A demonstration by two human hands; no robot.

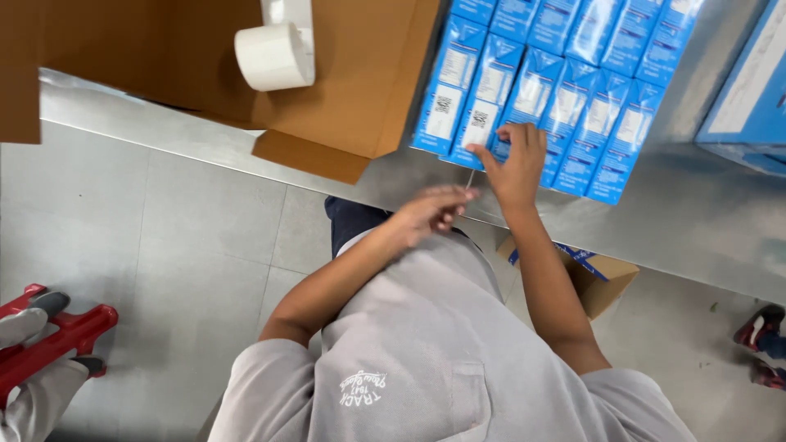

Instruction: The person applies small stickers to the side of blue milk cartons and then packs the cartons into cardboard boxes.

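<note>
Two rows of blue and white cartons (565, 90) lie packed side by side on a steel table (696, 213). My right hand (516, 164) rests with its fingertips on the near end of one carton (483, 123) at the front left of the rows. Just left of it and nearer to me, my left hand (430, 211) hovers over the table's edge with its fingers drawn together. A thin pale strip (470, 178) shows between the two hands; whether my left hand holds it is unclear. My grey shirt fills the bottom of the view.
A flattened brown cardboard box (344, 98) with a white roll (274, 56) on it lies at the table's left. A larger blue box (753, 82) stands at the right. A small cardboard box (602, 278) sits under the table. A red frame (57, 336) and another person's shoes (765, 340) are on the tiled floor.
</note>
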